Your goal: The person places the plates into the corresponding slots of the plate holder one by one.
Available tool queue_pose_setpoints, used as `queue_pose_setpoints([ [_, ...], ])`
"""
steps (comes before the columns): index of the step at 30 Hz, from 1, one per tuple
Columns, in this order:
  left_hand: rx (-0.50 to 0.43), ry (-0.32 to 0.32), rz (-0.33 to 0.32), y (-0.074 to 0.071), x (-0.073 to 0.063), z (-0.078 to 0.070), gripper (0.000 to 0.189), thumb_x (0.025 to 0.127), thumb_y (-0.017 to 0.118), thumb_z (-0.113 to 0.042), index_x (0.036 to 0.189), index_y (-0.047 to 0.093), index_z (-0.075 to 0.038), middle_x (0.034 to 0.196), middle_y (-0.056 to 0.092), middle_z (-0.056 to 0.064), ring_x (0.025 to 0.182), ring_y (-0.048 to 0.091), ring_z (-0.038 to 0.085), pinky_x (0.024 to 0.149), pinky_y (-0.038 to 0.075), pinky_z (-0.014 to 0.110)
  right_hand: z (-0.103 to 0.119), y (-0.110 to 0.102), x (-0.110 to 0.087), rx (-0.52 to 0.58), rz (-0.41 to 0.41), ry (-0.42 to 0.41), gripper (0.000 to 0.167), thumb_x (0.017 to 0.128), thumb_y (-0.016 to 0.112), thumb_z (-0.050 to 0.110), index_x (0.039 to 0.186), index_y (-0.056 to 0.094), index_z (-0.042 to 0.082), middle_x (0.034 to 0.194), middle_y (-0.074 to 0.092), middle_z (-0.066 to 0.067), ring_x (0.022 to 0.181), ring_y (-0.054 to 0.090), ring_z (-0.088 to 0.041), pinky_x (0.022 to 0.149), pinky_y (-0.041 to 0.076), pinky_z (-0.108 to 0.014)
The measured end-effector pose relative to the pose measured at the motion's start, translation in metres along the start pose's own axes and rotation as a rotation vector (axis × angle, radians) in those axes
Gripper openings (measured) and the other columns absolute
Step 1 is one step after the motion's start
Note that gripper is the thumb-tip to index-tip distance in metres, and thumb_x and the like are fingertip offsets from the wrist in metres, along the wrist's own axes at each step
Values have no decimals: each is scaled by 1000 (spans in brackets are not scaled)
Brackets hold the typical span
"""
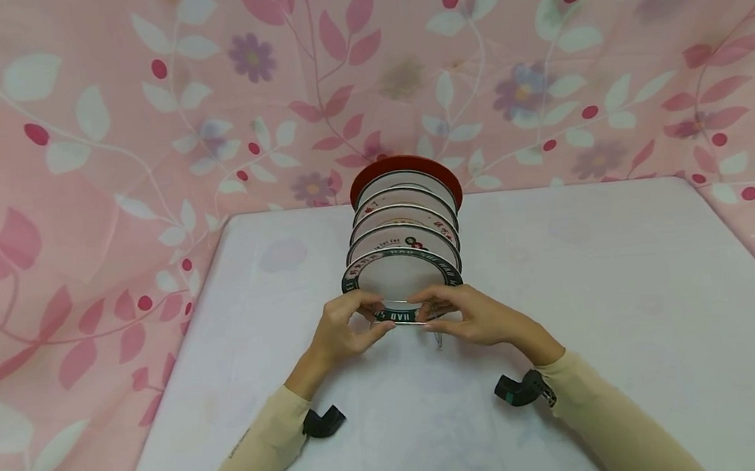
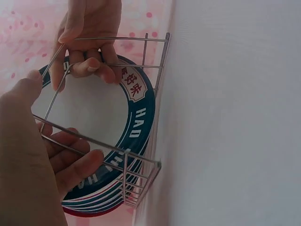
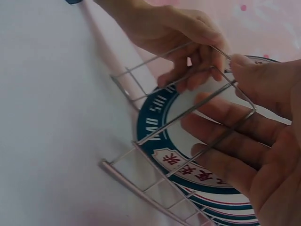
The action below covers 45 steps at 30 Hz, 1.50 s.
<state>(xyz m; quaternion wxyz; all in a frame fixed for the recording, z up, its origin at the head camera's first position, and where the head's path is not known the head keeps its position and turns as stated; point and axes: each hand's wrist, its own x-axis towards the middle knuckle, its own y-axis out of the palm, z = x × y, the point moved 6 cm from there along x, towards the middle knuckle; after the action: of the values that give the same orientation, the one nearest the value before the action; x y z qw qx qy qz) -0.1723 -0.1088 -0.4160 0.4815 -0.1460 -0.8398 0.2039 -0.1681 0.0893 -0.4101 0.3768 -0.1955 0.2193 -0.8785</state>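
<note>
A wire dish rack (image 3: 160,127) stands on the table with several round plates upright in it, one behind another. The front plate (image 1: 394,273) is white with a dark green lettered rim. At the rack's near end, my left hand (image 1: 347,325) grips the wire on the left side, thumb toward me and fingers behind. My right hand (image 1: 480,315) holds the same end frame on the right, its fingers bent round the wire. In the head view the hands cover much of the rack's front. Both wrist views show the fingers just in front of the front plate.
A red plate (image 1: 405,162) stands at the back of the row. The white-covered table (image 1: 594,285) reaches out on both sides. Behind it hangs a pink floral cloth (image 1: 503,55). A black wrist device (image 1: 324,421) sits by the left sleeve, another (image 1: 519,389) by the right.
</note>
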Motion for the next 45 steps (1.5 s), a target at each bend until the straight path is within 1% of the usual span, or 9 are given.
queue_pose_setpoints([
  [4, 14, 22, 34, 2, 1, -4, 39, 92, 67, -35, 105, 68, 1, 89, 73, 11, 63, 67, 15, 59, 58, 22, -1, -5, -4, 16, 37, 19, 42, 96, 63, 21, 134, 53, 4, 109, 71, -4, 104, 67, -15, 97, 54, -45],
  [7, 23, 33, 50, 4, 1, -5, 39, 93, 66, -35, 106, 68, 2, 89, 73, 11, 64, 67, 15, 60, 58, 21, 0, -7, -6, 17, 58, 13, 41, 96, 63, 20, 134, 53, 6, 110, 71, -4, 105, 67, -16, 98, 54, -46],
  [15, 26, 74, 72, 8, 3, -11, 39, 92, 65, -33, 103, 68, 4, 86, 73, 13, 66, 68, 17, 62, 58, 19, 6, -13, -10, -2, 99, 2, 41, 96, 63, 19, 134, 53, 6, 115, 70, -3, 109, 67, -17, 97, 54, -45],
  [22, 19, 75, 89, 12, 4, -15, 39, 93, 65, -33, 104, 67, 5, 91, 74, 14, 68, 69, 17, 63, 59, 18, 5, -20, -13, 30, 138, 22, 42, 96, 63, 21, 134, 53, 5, 117, 69, -10, 108, 67, -26, 94, 56, -45],
  [25, 22, 82, 105, 16, 6, -19, 41, 93, 66, -34, 105, 68, 5, 93, 74, 15, 68, 69, 17, 63, 58, 17, 4, -24, -16, 45, 157, 30, 42, 96, 63, 19, 135, 52, 5, 118, 69, -13, 110, 67, -28, 96, 55, -45],
  [29, 23, 92, 121, 20, 9, -24, 42, 93, 67, -34, 109, 68, 5, 95, 74, 16, 69, 70, 16, 64, 59, 17, 1, -30, -21, 61, 181, 56, 42, 96, 63, 19, 135, 52, 7, 120, 68, -12, 114, 65, -28, 99, 52, -47],
  [34, 31, 88, 131, 23, 8, -27, 43, 91, 68, -34, 113, 68, 3, 100, 74, 17, 69, 71, 14, 64, 59, 18, -3, -33, -24, 69, 197, 79, 41, 95, 64, 18, 135, 53, 12, 121, 69, -9, 115, 64, -27, 99, 52, -48],
  [40, 1, 75, 185, 26, 8, -27, 45, 86, 77, -23, 119, 65, 5, 106, 73, 19, 74, 73, 15, 66, 59, 16, -2, -38, -26, 51, 206, 65, 41, 95, 65, 16, 134, 54, 15, 120, 69, -10, 114, 65, -28, 99, 52, -49],
  [45, -23, 80, 222, 28, 8, -28, 43, 89, 74, -18, 122, 63, 6, 106, 72, 21, 75, 73, 16, 65, 57, 11, -2, -40, -28, 58, 219, 73, 41, 95, 64, 16, 134, 53, 15, 121, 68, -10, 115, 64, -29, 99, 51, -50],
])
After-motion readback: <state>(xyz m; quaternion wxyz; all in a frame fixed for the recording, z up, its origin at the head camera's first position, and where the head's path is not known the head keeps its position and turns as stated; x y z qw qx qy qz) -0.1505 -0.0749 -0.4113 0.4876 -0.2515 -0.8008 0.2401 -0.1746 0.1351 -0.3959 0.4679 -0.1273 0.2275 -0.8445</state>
